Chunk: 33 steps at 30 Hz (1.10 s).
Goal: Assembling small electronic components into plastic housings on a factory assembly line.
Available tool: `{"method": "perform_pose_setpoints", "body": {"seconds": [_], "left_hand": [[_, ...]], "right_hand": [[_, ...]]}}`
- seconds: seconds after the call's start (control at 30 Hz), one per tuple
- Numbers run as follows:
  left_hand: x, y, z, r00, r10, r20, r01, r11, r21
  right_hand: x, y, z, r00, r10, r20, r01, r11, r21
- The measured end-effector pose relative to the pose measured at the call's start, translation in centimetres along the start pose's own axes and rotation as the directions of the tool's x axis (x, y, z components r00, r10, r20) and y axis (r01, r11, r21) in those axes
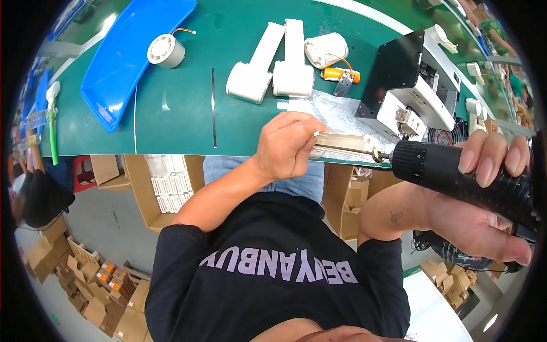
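My left hand (pixel 289 145) is closed on one end of a long white plastic housing (pixel 350 142), held level at the table's near edge. A bit of orange wire shows by the fingertips. Wrapped in my right hand (pixel 464 222) is a thick black electric screwdriver (pixel 424 162), lying almost level and pointing left. Its bit reaches the housing's right end, beside a small metal part; whether it sits in a screw I cannot tell. Beyond my hands lie two white handled housings (pixel 293 74), a white round housing (pixel 327 50) and an orange battery (pixel 341 74).
A black and white screw feeder (pixel 413 85) stands at the right on the green table (pixel 182 119). Clear plastic film (pixel 336 114) lies beside it. To the left are a blue tray (pixel 111 74), a white fan-like cylinder (pixel 166 51) and a black strip (pixel 214 108). Cardboard boxes sit below the edge.
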<state>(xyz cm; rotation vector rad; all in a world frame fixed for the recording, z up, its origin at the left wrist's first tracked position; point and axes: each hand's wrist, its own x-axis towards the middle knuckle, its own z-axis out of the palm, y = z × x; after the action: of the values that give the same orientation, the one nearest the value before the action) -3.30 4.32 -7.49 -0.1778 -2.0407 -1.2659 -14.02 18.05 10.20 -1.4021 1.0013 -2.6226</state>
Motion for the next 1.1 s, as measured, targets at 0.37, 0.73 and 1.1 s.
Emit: {"method": "perform_pose_setpoints", "body": {"seconds": [0.37, 0.73, 1.1], "left_hand": [[-0.3, -0.1, -0.2, 1.0, -0.006, 0.024, 0.007, 1.0, -0.015], [-1.4, 0.3, 1.3, 0.974, -0.198, -0.113, 0.152, 0.933, -0.327], [-0.3, 0.7, -0.3, 0.985, -0.136, -0.104, 0.138, 0.99, 0.011]], "right_hand": [[-0.9, -0.7, -0.6, 0.999, 0.002, -0.034, -0.003, 0.999, -0.041], [-2.2, -2.0, -2.2, 0.988, 0.011, -0.155, -0.012, 1.0, -0.007], [2.5, -7.6, -1.9, 0.977, -0.143, -0.16, 0.187, 0.931, 0.314]]}}
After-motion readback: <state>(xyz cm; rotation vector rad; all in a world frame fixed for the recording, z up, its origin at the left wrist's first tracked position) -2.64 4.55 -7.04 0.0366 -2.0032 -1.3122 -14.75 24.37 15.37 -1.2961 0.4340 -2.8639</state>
